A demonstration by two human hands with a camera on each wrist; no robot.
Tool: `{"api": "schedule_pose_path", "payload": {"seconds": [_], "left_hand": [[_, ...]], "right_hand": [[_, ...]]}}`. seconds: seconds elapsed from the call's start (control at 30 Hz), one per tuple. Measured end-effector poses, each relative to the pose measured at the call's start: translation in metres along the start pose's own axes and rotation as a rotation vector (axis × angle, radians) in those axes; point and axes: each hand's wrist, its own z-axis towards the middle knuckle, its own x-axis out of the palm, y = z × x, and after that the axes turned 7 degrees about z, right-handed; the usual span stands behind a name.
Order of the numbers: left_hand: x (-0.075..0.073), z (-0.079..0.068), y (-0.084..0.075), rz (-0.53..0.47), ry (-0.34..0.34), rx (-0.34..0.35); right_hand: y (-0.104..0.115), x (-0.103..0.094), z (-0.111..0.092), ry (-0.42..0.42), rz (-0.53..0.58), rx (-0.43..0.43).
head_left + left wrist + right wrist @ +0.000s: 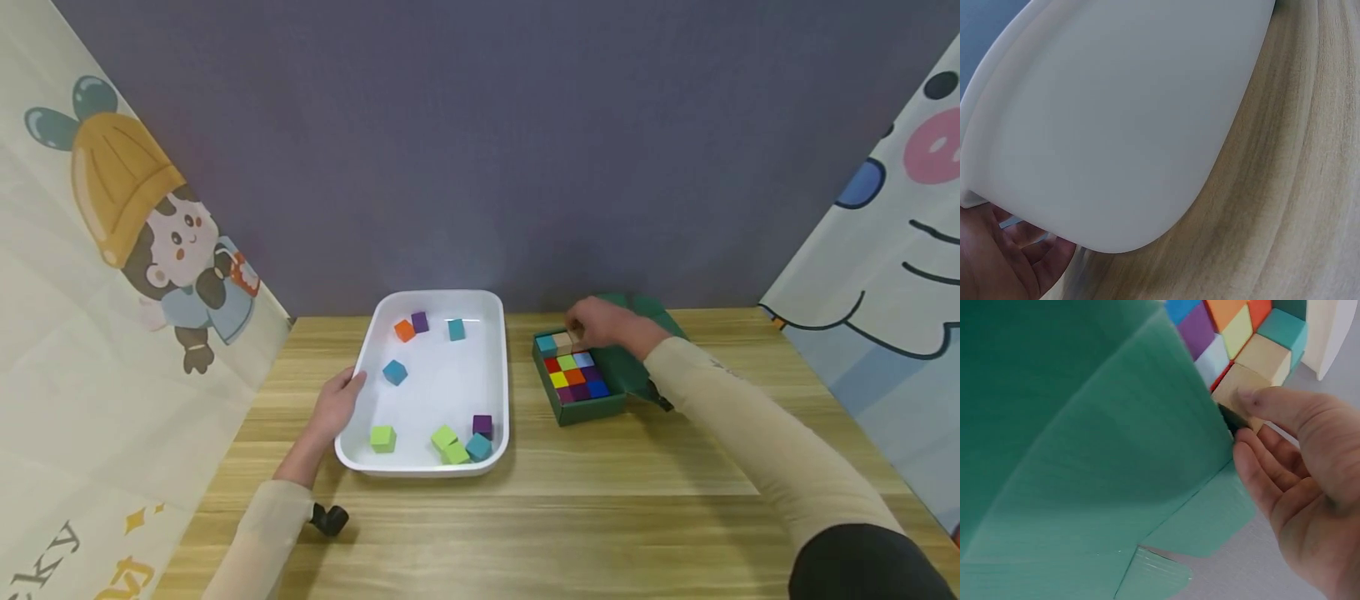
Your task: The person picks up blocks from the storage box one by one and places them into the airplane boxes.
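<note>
At the left side of the white plastic tray (442,379), my left hand (337,408) grips the rim, thumb on top. In the left wrist view its fingers (1047,253) curl against the tray's outer wall. My right hand (603,323) reaches to the far corner of a green cardboard box (596,410) packed with coloured cubes. There its thumb and fingers pinch a plain wooden cube (1235,384) in the end row. Beside that cube sit another wooden cube (1264,355) and a teal cube (1285,328).
Inside the tray lie loose cubes, among them an orange cube (405,331), a blue cube (395,372) and several green ones. The box's open lid (626,367) spreads to the right, under my right forearm. A grey wall (480,167) rises behind the wooden table (480,542).
</note>
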Motion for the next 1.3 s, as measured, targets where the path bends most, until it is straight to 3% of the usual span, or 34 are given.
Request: {"api": "schedule_pose_path", "payload": {"seconds": [0.33,0.83,0.93,1.07,1.3], "left_hand": [[0.0,0.004,0.004,-0.004,0.001,-0.007],[0.002,0.003,0.004,0.0,-0.011,-0.024],[0.002,0.003,0.005,0.004,-0.011,-0.022],[0.002,0.003,0.006,0.004,-0.02,-0.021],[0.002,0.005,0.006,-0.007,-0.013,0.0]], "right_hand": [[-0.003,0.006,0.001,-0.015,0.005,-0.013],[0.005,0.007,0.001,-0.054,-0.026,0.06],[0.026,0.004,-0.002,-0.097,-0.001,0.055],[0.075,0.0,-0.002,-0.133,0.054,-0.043],[0.169,0.017,0.019,-0.028,0.049,-0.283]]}}
